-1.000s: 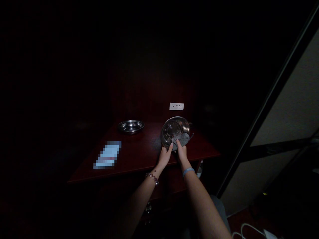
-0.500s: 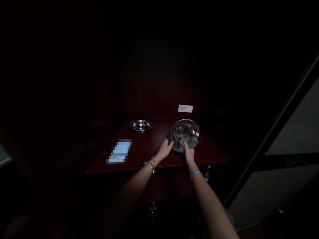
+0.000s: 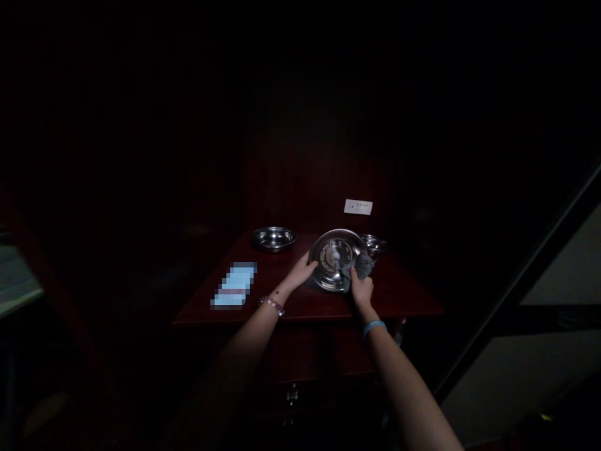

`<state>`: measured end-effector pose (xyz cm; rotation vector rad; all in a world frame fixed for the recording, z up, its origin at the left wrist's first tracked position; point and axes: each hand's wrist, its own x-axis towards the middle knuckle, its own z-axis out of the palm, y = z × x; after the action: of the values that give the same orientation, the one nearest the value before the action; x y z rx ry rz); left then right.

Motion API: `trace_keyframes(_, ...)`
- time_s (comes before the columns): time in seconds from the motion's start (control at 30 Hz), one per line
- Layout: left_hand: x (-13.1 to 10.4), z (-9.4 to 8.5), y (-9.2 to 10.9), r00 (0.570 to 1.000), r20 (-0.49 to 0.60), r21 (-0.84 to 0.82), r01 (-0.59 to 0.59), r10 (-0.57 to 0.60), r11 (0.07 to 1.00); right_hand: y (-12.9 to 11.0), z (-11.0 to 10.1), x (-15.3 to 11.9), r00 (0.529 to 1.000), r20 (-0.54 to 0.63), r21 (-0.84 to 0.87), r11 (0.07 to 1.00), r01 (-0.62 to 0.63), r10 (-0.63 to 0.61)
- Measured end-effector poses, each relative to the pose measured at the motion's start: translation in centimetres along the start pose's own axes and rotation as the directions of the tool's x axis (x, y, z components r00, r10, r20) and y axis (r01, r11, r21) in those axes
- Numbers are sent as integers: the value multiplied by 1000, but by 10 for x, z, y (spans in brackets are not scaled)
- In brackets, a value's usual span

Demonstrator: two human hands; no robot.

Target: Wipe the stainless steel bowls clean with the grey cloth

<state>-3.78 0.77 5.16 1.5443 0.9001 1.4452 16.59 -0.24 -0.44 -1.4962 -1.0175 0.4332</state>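
A shiny steel bowl (image 3: pixel 335 255) is held up tilted above the dark red table, its round inside facing me. My left hand (image 3: pixel 302 270) grips its left rim, thumb on the near side and the other fingers hidden behind. In my right hand (image 3: pixel 361 287) is a grey cloth (image 3: pixel 360 266), pinched against the bowl's lower right rim. Behind the held bowl, on the right, another steel bowl (image 3: pixel 374 243) stands partly hidden. A third steel bowl (image 3: pixel 274 238) sits at the back left of the table.
The red table (image 3: pixel 282 307) has a front edge below my hands and a drawer with a metal handle (image 3: pixel 292 394) beneath. A blurred-out light blue rectangle (image 3: pixel 235 285) lies on the left. A white socket plate (image 3: pixel 358 207) is on the back wall. Surroundings are very dark.
The held bowl has turned to face me more squarely. My right hand and the cloth have shifted right along the rim, and the bowl behind shows more. The view has swung slightly left.
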Motion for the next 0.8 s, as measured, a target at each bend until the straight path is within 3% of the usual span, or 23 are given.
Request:
trace_keyframes(0.07,-9,17,-13,984,-168,-157,33,-59,987,-2,0,0,1000,9,-13,1000,10,-10)
trace_keyframes(0.13,-16,33,-21,964,-240,-257,49,-113,965,-4,-1,-3,1000,-1,-29,999,16,-16)
trace_keyframes(0.37,-9,70,-15,954,-265,-327,49,-141,944,-9,-7,-13,980,-185,-48,995,-84,74)
trace_keyframes(0.47,-6,75,-17,970,-190,-373,70,-151,925,-10,-7,-13,969,-222,-3,993,-116,112)
trace_keyframes(0.6,-9,78,-26,980,-94,-326,137,-177,935,-10,-6,-11,967,-220,0,991,-131,128)
trace_keyframes(0.8,-14,79,-38,974,-132,-288,139,-183,947,-5,-4,-8,987,-146,-5,997,-74,73)
